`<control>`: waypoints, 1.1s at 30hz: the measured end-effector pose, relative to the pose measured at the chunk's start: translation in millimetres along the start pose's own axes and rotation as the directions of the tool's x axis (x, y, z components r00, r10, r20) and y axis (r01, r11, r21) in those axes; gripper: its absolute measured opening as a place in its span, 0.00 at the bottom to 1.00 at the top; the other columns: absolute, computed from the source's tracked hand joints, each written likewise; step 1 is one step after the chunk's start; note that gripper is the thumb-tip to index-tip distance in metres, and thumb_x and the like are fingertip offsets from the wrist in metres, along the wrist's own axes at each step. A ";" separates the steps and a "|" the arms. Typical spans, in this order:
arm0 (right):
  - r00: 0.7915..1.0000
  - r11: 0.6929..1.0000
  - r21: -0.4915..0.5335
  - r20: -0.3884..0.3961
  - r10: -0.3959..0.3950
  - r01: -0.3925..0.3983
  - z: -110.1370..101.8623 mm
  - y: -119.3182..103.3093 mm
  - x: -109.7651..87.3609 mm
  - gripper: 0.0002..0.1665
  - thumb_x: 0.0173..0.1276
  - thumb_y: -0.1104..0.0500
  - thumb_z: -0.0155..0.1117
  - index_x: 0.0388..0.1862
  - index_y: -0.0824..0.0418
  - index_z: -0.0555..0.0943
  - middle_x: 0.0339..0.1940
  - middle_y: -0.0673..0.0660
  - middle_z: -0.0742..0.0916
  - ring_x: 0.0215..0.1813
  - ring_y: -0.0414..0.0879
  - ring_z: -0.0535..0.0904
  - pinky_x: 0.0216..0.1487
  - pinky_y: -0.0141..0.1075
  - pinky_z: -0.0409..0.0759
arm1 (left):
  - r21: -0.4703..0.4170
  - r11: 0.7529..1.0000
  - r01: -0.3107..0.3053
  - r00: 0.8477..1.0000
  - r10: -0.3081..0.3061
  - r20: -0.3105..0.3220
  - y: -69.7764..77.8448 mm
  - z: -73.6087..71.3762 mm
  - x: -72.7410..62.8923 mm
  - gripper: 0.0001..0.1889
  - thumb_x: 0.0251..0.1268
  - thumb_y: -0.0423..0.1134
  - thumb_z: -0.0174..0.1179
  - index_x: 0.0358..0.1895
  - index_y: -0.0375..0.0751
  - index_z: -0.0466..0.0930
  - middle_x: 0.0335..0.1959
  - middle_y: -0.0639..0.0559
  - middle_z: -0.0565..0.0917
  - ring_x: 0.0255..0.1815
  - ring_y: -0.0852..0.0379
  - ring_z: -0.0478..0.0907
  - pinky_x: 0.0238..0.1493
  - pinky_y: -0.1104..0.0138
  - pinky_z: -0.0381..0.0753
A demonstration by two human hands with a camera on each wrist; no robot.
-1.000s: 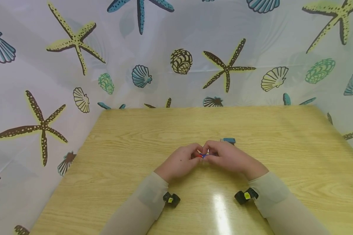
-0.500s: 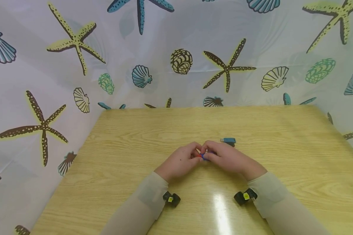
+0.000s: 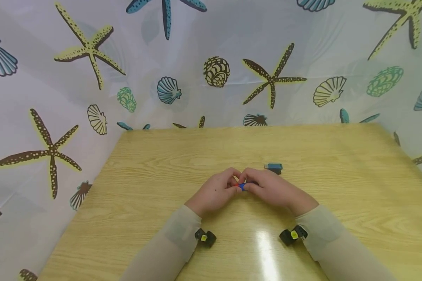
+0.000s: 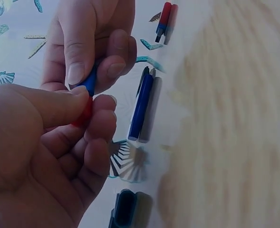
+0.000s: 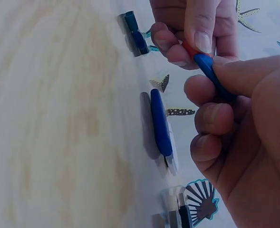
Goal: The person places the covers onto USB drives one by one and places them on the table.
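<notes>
A: What's changed at my fingers?
B: From the head view, less of the red part (image 4: 83,115) and more of the blue part (image 5: 212,76) shows than 1 second ago, suggesting you're working the 2 against each other.
A: And my grip?
B: Your left hand (image 3: 214,195) pinches red, your right hand (image 3: 276,190) pinches blue; the parts touch between your fingertips.

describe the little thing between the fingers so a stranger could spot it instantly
Over the wood-grain table in the head view, find where the left hand and right hand meet. Pinched between them is the small item, red on the left hand's side and blue on the right's; the blue stick lying beyond shows no red and is unheld.
</notes>
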State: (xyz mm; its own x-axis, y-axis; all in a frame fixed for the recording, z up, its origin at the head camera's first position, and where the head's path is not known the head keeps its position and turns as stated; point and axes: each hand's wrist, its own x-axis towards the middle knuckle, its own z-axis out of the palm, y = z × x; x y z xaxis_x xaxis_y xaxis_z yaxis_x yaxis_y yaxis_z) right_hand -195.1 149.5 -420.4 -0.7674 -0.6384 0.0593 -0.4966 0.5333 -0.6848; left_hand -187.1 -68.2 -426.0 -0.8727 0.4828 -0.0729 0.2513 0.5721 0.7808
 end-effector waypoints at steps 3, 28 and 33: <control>1.000 1.000 -0.003 -0.005 -0.008 0.008 -0.1 -0.1 -1.2 0.05 0.79 0.57 0.58 0.48 0.47 0.78 0.34 0.47 0.83 0.34 0.41 0.76 0.40 0.39 0.75 | -0.001 1.000 -0.008 1.000 0.008 0.003 1.3 1.7 0.3 0.10 0.76 0.43 0.60 0.55 0.59 0.75 0.36 0.62 0.82 0.34 0.59 0.77 0.38 0.63 0.76; 0.989 0.991 0.120 -0.126 0.075 -0.060 -2.8 -2.5 -1.7 0.07 0.81 0.55 0.56 0.45 0.47 0.82 0.33 0.47 0.84 0.36 0.45 0.78 0.40 0.41 0.77 | -0.224 0.973 -0.057 0.997 0.041 -0.072 3.9 10.8 0.9 0.17 0.73 0.42 0.63 0.61 0.61 0.74 0.38 0.56 0.81 0.36 0.56 0.76 0.38 0.64 0.77; 0.987 0.983 0.156 -0.112 0.118 -0.100 -1.5 -1.7 -0.6 0.08 0.79 0.54 0.58 0.53 0.50 0.81 0.40 0.46 0.88 0.41 0.42 0.83 0.45 0.42 0.79 | -0.170 0.985 -0.019 0.995 0.002 -0.101 0.5 4.7 1.4 0.16 0.75 0.42 0.61 0.61 0.61 0.75 0.43 0.61 0.82 0.43 0.58 0.79 0.46 0.61 0.79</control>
State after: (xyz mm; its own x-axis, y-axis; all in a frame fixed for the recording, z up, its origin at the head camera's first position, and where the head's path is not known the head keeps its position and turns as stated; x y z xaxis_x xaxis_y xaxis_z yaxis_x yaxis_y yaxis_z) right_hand -194.4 149.9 -418.2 -0.8613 -0.5048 0.0586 -0.3478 0.5014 -0.7922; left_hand -186.3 -64.2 -428.6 -0.9100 0.4146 -0.0084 0.1932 0.4418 0.8761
